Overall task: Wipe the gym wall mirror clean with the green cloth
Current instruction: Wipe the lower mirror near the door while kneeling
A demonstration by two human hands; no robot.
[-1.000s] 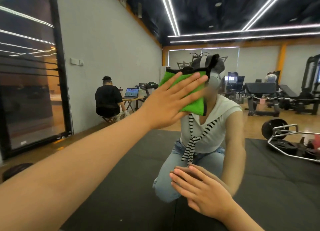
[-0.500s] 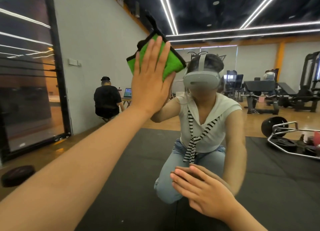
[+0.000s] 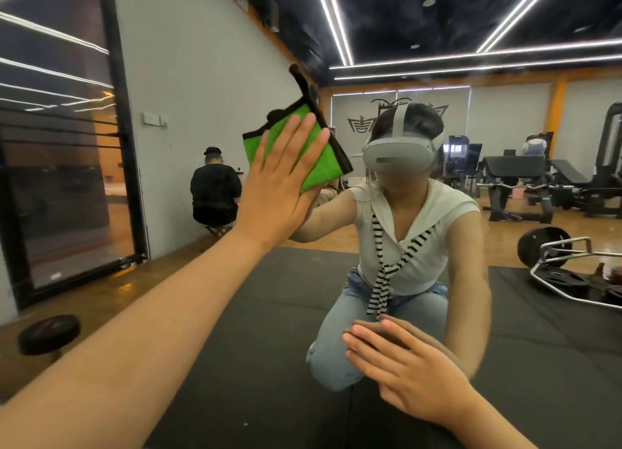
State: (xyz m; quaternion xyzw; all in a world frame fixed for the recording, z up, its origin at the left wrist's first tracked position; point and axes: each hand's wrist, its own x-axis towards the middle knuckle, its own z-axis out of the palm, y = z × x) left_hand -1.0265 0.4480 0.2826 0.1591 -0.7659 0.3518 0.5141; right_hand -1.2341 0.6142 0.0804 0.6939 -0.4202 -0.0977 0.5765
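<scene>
The wall mirror [image 3: 215, 88] fills almost the whole view and shows a kneeling person's reflection. A green cloth [image 3: 318, 164] with black trim lies flat against the glass at upper centre. My left hand [image 3: 281, 186] presses the cloth onto the mirror with straight, spread fingers pointing up. Lower right, my right hand [image 3: 404, 371] rests flat on the glass with straight fingers, meeting its own reflection. It holds nothing.
Reflected in the mirror are a black floor mat [image 3: 269, 314], a black-framed glass door [image 3: 64, 152] at left, a seated person in black [image 3: 215, 189], weight benches [image 3: 525, 179] and a barbell with plates [image 3: 572, 263] at right. A black disc [image 3: 48, 334] lies lower left.
My left hand slid the cloth up and left across the glass, from in front of the reflected head to beside it, then slightly down. My right hand stayed put.
</scene>
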